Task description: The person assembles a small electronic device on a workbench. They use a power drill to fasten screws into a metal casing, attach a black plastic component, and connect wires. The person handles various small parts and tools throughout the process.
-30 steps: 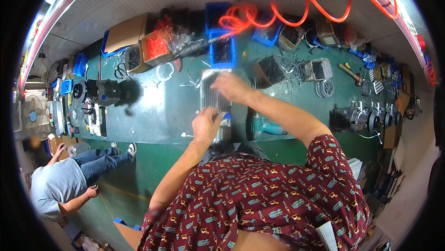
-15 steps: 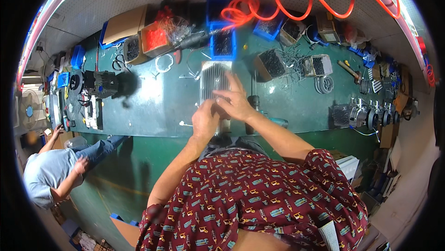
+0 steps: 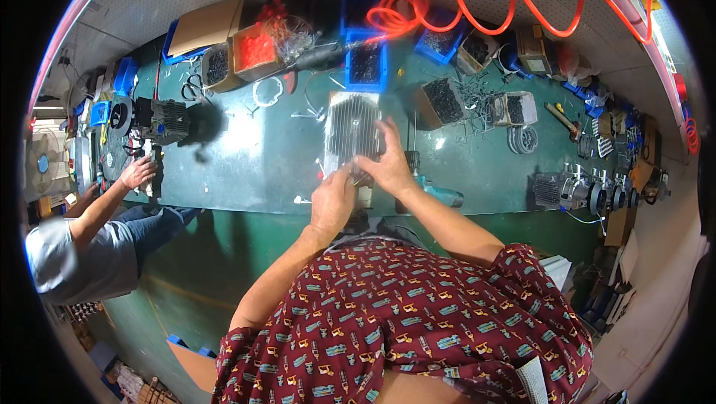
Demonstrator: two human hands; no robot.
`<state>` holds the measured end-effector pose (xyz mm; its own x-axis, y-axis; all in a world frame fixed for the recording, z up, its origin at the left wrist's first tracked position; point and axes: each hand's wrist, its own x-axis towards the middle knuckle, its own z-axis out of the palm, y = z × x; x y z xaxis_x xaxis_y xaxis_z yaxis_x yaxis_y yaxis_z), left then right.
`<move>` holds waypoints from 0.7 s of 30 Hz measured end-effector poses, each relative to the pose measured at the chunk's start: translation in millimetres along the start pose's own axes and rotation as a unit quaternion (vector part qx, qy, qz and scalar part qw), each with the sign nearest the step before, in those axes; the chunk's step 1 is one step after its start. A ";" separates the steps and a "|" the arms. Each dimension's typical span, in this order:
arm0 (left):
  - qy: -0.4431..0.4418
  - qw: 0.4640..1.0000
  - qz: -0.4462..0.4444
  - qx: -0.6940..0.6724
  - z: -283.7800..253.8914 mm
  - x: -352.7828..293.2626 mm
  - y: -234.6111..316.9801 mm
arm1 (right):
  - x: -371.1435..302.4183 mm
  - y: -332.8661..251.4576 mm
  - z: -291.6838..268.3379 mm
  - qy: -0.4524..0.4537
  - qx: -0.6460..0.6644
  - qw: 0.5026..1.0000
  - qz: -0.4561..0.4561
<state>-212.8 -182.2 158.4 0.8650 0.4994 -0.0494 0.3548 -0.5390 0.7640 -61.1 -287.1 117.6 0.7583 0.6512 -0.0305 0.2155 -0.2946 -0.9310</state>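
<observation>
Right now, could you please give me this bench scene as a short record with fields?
Left hand: at the near end of the finned block; grip hidden
Right hand: at the block's right side, thumb and forefinger apart
Drill: on the bench, right of the block
Blue bin: beyond the block, holding dark parts
Co-worker's hand: left, near a motor

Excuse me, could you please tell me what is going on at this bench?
A person is working with both hands on a finned metal part lying on the green bench. The left hand is at its near end; the right hand is at its right side, fingers spread. A teal power tool lies to the right. At left, a co-worker's hand is near a dark motor.
</observation>
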 end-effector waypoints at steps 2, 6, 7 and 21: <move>-0.028 0.999 -0.021 0.016 -6.1 4.5 8.0 | -2.0 8.0 4.0 0.008 0.040 0.999 0.007; -0.033 0.999 -0.022 0.002 -8.3 9.6 7.3 | -4.6 8.9 6.3 -0.001 0.081 0.996 0.045; -0.032 0.999 -0.023 0.000 -8.4 10.4 5.0 | -4.4 5.8 6.6 -0.004 0.101 0.993 0.059; -0.031 0.999 0.033 0.000 -8.8 1.1 -2.0 | -1.0 -24.9 -0.6 -0.010 0.064 0.994 0.087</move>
<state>-215.6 -174.7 162.4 0.9066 0.4201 -0.0395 0.2970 -0.5688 0.7670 -66.9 -280.9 141.0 0.7650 0.6120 -0.2007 0.0013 -0.3131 -0.9497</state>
